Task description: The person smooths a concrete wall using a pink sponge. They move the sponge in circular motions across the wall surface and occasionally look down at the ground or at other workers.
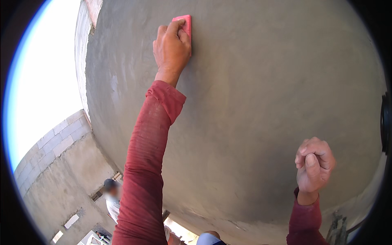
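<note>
Up at the top of the view, my left hand point(172, 50) is closed on a flat, rectangular red sponge point(187, 25). The sponge lies against the smooth grey plastered wall point(245, 90), and my fingers hide part of it. My left arm, in a dark red sleeve, is stretched out far up the wall. Lower at the right, my right hand point(315, 165) is raised in front of the same wall. Its fingers are curled into a loose fist with the thumb across, and nothing shows in them.
The plaster stops on the left at a rough edge point(86, 69) beside bright sky. A wall of pale blocks point(61, 136) stands at lower left, with a person point(111, 196) in a dark cap below it. A dark round object point(385, 122) sits at the right rim.
</note>
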`<state>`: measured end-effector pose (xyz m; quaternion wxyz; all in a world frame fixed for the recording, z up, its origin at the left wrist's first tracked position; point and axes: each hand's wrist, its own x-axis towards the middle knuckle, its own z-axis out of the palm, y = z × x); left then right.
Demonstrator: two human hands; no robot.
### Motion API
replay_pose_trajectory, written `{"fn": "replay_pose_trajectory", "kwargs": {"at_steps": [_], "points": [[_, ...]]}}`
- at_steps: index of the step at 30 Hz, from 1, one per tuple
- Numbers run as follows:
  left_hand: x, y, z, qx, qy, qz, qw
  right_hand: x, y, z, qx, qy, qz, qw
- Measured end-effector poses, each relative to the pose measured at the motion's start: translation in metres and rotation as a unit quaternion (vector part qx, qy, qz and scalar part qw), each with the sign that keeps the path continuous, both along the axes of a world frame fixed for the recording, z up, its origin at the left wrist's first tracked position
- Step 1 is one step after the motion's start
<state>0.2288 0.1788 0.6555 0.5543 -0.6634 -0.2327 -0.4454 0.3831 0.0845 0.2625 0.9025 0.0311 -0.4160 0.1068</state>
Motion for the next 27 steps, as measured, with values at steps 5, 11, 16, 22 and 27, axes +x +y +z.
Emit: {"fn": "replay_pose_trajectory", "kwargs": {"at_steps": [5, 11, 16, 22, 27], "points": [[-0.087, 0.009, 0.082, -0.008, -0.172, -0.014, 0.985, 0.006, -0.007, 0.037, 0.016, -0.027, 0.024, 0.999], [-0.03, -0.022, 0.037, 0.024, -0.028, 0.042, 0.998, 0.003, -0.024, 0.027, -0.004, -0.026, -0.002, 1.0], [-0.199, -0.006, 0.096, -0.033, -0.262, 0.043, 0.963, -0.003, -0.03, 0.029, 0.023, -0.006, 0.032, 0.999], [-0.11, -0.024, -0.018, -0.049, -0.035, 0.055, 0.997, -0.016, -0.03, 0.022, 0.015, -0.042, 0.024, 0.999], [-0.257, -0.005, 0.04, -0.042, -0.231, 0.005, 0.972, -0.038, -0.039, 0.027, 0.026, -0.044, 0.029, 0.998]]}}
